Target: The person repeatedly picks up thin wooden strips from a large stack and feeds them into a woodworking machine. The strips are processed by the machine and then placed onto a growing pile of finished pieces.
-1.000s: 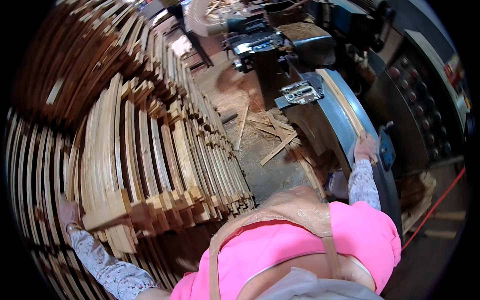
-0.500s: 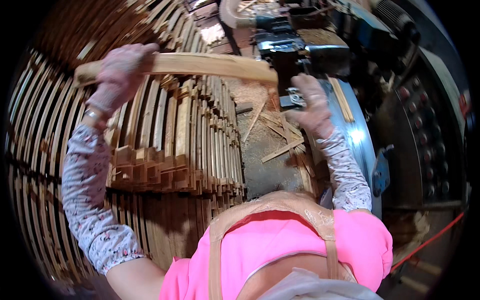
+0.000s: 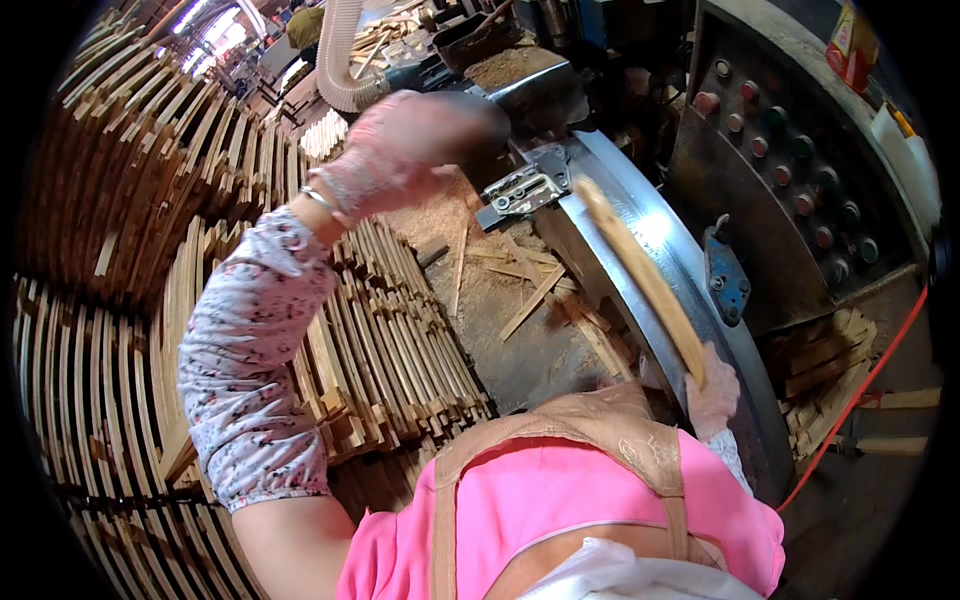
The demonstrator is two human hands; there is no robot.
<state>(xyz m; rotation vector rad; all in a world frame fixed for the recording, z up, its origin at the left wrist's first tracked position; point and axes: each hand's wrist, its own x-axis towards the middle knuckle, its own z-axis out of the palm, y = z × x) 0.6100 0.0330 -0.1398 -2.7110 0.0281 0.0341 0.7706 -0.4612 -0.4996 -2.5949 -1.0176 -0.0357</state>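
Note:
My left hand (image 3: pixel 392 160), in a pale pink work glove, reaches forward beside the machine head (image 3: pixel 530 85). Its fingers are smeared by motion against a dark blur, so whether they grip anything is hidden. My right hand (image 3: pixel 713 392), also gloved, is closed around the near end of a slim wooden strip (image 3: pixel 645 280). That strip slants along the shiny metal machine table (image 3: pixel 655 225), its far end close to a metal guide block (image 3: pixel 528 190).
Stacked wooden slats (image 3: pixel 390 310) fill the left side. Offcuts (image 3: pixel 533 300) and sawdust lie on the floor between them and the machine. A button panel (image 3: pixel 790 150), a blue bracket (image 3: pixel 726 275) and a red cord (image 3: pixel 860 390) are at right. A ribbed hose (image 3: pixel 338 55) stands at the back.
The wide wooden piece that my left hand held over the stacks no longer shows. That hand has moved right, toward the machine. My right hand came back from the guide block to the strip.

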